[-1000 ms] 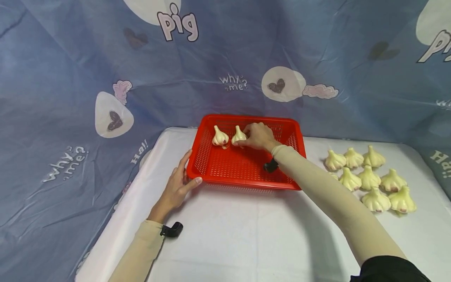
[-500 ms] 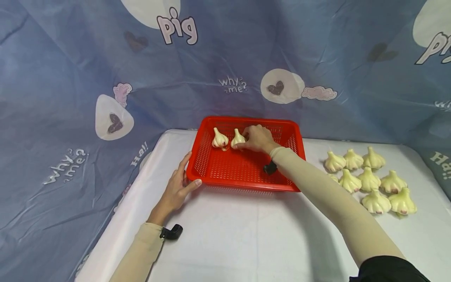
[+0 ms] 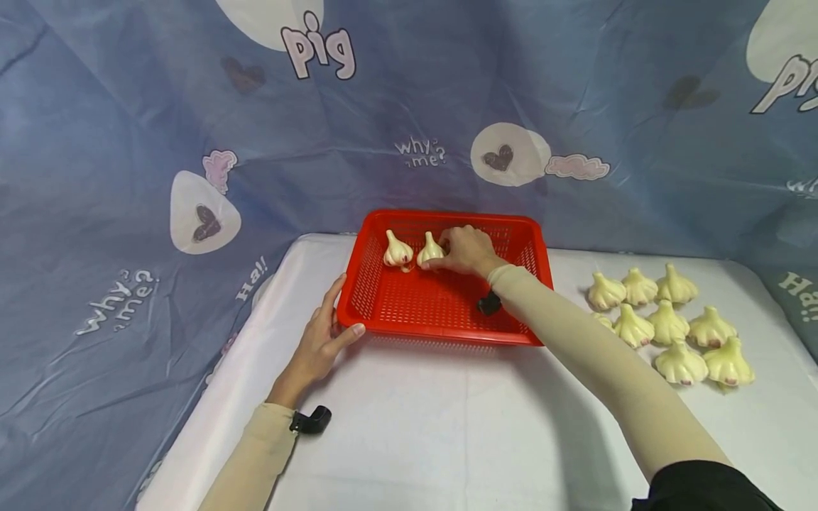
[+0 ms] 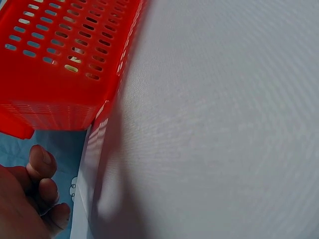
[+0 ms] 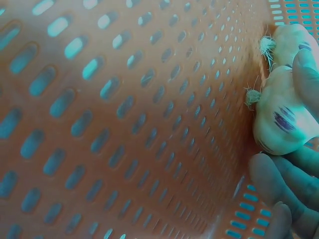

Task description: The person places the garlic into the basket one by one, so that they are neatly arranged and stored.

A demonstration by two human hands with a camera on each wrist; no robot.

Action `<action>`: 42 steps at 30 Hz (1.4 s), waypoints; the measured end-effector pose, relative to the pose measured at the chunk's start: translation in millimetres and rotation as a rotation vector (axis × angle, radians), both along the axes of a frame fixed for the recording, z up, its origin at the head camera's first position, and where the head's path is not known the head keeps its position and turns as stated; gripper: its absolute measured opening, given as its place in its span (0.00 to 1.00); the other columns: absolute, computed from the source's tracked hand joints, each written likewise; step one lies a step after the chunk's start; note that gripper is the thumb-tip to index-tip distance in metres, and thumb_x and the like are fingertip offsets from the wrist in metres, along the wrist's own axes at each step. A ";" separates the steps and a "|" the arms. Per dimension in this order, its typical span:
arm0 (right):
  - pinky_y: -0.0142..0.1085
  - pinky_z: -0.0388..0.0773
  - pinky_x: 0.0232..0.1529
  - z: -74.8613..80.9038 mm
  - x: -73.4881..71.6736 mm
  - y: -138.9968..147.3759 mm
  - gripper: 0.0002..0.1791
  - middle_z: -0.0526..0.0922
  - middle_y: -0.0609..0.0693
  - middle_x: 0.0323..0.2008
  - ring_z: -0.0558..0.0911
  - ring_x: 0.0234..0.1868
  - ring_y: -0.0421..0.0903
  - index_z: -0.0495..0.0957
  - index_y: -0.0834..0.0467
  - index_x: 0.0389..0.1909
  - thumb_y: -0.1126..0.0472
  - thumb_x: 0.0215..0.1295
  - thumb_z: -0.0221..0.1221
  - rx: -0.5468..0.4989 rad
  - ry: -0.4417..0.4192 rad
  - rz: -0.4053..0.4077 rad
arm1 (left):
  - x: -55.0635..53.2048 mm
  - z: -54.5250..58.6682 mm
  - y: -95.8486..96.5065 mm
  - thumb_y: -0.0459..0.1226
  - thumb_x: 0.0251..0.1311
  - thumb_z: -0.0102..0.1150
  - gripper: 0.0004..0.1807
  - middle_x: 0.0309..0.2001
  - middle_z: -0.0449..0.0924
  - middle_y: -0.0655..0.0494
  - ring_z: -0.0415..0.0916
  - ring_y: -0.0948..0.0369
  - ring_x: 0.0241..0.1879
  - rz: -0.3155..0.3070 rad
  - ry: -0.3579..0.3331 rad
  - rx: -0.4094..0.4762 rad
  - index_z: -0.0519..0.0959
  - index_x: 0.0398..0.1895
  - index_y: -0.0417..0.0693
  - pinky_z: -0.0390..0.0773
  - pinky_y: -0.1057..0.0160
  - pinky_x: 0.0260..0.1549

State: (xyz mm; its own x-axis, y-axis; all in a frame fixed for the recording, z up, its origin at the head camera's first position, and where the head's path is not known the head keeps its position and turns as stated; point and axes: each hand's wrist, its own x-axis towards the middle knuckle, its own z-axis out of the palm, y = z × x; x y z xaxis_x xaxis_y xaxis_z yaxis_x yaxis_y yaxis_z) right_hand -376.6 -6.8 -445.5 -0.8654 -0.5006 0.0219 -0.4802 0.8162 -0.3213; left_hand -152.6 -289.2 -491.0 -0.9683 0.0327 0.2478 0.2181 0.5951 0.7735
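Inside the red plastic basket (image 3: 441,331), two pale garlic bulbs sit near the back left in the head view. The right hand (image 3: 469,250) reaches in and holds the nearer garlic bulb (image 3: 429,250) between thumb and fingers. In the right wrist view, that purple-streaked bulb (image 5: 281,117) lies between the thumb and the other fingers. The second garlic bulb (image 3: 397,250) stands just to its left. At the basket's front left corner, the left hand (image 3: 317,344) touches the rim with thumb and forefinger spread. Its other fingers (image 4: 48,189) hang loosely curled beside the basket.
Several more garlic bulbs (image 3: 669,323) stand in a cluster on the right of the white table (image 3: 409,426). A blue printed cloth (image 3: 358,170) hangs behind and to the left of the table. Small black cameras are strapped to both wrists.
The hands, basket and bulbs keep nearly the same places. The whole head view has shifted slightly.
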 end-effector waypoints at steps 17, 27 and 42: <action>0.45 0.80 0.36 3.1 2.7 0.1 0.40 0.90 0.47 0.40 0.84 0.37 0.49 0.89 0.50 0.50 0.23 0.49 0.73 0.035 0.017 0.004 | -0.3 0.7 0.8 0.46 0.64 0.66 0.52 0.32 0.84 0.57 0.73 0.57 0.37 -0.014 0.022 0.011 0.47 0.88 0.68 0.71 0.54 0.41; 0.47 0.83 0.38 7.9 4.0 3.2 0.39 0.90 0.48 0.43 0.86 0.40 0.51 0.90 0.49 0.50 0.23 0.48 0.73 0.038 -0.008 0.009 | 0.7 1.2 -0.1 0.47 0.65 0.65 0.51 0.23 0.71 0.57 0.68 0.59 0.29 -0.010 0.020 -0.005 0.48 0.88 0.67 0.68 0.60 0.34; 0.52 0.85 0.42 61.4 17.8 49.3 0.39 0.92 0.47 0.41 0.89 0.44 0.54 0.90 0.52 0.53 0.25 0.53 0.72 0.013 0.039 0.002 | 0.9 0.2 1.2 0.43 0.66 0.67 0.51 0.31 0.82 0.53 0.75 0.61 0.30 -0.022 -0.009 0.045 0.48 0.87 0.70 0.74 0.62 0.34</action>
State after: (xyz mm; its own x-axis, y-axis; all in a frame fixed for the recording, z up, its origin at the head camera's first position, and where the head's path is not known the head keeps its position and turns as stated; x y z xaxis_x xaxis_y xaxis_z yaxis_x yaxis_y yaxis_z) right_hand -358.8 42.6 -384.1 -0.8629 -0.5029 0.0492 -0.4941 0.8192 -0.2911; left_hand -151.7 -287.9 -490.8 -0.9696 0.0425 0.2409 0.2235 0.5545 0.8016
